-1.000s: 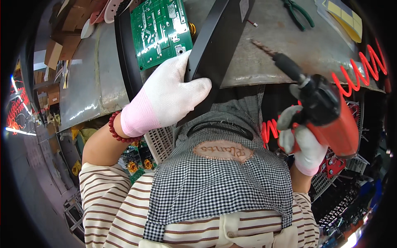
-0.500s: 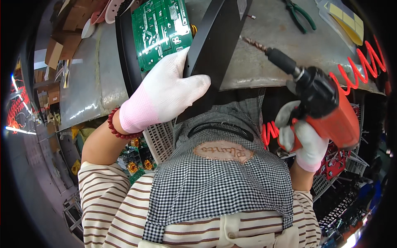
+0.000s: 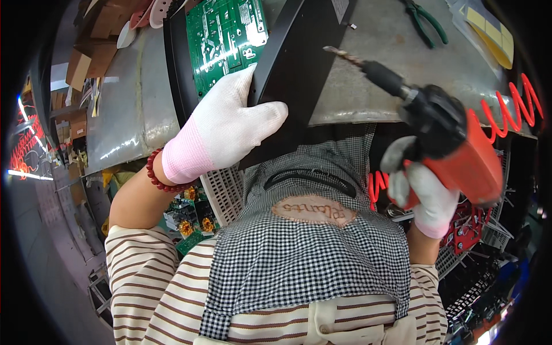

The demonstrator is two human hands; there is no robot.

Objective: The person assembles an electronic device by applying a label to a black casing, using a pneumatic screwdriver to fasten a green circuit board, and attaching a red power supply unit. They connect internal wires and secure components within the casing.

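Left hand [image 3: 227,123] grips the near end of the black casing [image 3: 296,75], thumb outside, fingers reaching inside, presumably to steady it. Right hand's [image 3: 428,192] fingers wrap the handle of 1 red power tool [image 3: 468,164], bit pointed at the casing; contact cannot be confirmed from this angle. The casing overhangs the grey workbench [image 3: 368,92], matte, with 1 green circuit board [image 3: 224,40] inside, soldered face showing.

Room to pass lies over the tabletop [image 3: 376,49] between the black case [image 3: 305,63] and pliers [image 3: 421,29]; the drill [image 3: 454,141] bars the near side, the red hose [image 3: 516,109] the right.
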